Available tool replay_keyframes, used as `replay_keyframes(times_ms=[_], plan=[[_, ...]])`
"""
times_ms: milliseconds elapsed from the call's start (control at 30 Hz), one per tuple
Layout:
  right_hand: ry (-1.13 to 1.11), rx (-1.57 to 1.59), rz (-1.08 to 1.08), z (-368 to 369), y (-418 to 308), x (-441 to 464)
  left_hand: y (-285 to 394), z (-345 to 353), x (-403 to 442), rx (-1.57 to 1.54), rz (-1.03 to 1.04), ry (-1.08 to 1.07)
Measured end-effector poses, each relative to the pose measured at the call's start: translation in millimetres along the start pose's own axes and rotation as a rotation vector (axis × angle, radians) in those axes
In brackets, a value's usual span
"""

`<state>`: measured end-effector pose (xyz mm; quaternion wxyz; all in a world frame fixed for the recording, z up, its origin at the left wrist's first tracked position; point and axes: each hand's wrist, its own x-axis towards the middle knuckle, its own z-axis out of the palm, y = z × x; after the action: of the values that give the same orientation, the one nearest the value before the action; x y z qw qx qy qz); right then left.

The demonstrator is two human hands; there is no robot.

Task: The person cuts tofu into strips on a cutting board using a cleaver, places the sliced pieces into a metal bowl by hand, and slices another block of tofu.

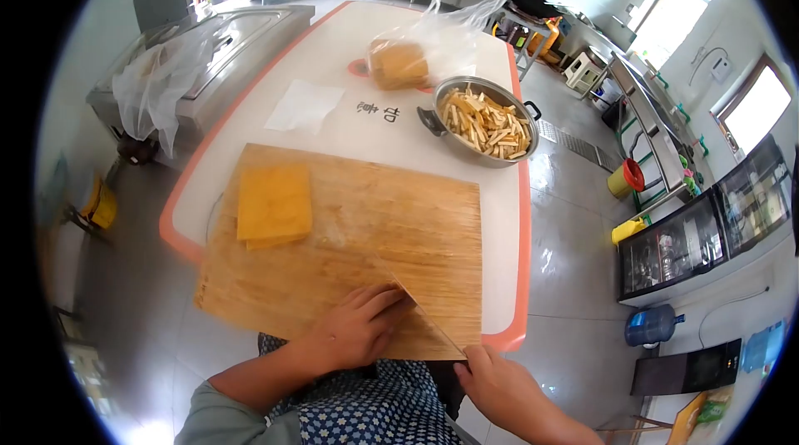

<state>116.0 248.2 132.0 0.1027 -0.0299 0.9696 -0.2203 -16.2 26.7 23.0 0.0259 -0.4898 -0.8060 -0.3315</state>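
Note:
A wooden cutting board (374, 220) lies across the near end of the table. My right hand (499, 383) grips a knife (429, 315) at the board's front right edge; its blade shows as a thin slanting line. Close against the blade's left side, my left hand (354, 328) rests on the board with fingers bent and together. Whatever may be under those fingers is hidden. Toward the board's back left, yellow square sheets (275, 204), like dried tofu, are stacked slightly askew, apart from both hands.
Beyond the board stands a two-handled metal pot (478, 158) holding many cut pale-yellow strips (487, 125). A clear plastic bag (445, 37) with more yellow blocks (399, 64) sits behind it. A white sheet (304, 106) lies left. A steel counter (241, 42) adjoins the table's left side.

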Motion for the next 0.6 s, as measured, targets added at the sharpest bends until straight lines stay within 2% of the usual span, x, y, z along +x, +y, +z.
replay_keyframes(times_ms=[167, 333, 467, 600], plan=[[-0.123, -0.072, 0.11, -6, 3, 8, -2, 1, 3, -0.058, 0.011, 0.041], [-0.157, 0.08, 0.155, -14, 5, 37, 0, -1, 2, -0.051, -0.001, 0.041], [-0.108, 0.054, 0.107, -3, 2, 68, -1, 2, 1, -0.043, 0.023, 0.006], [-0.12, 0.112, 0.068, -11, 17, 88, -3, 7, -1, -0.016, 0.036, 0.086]])
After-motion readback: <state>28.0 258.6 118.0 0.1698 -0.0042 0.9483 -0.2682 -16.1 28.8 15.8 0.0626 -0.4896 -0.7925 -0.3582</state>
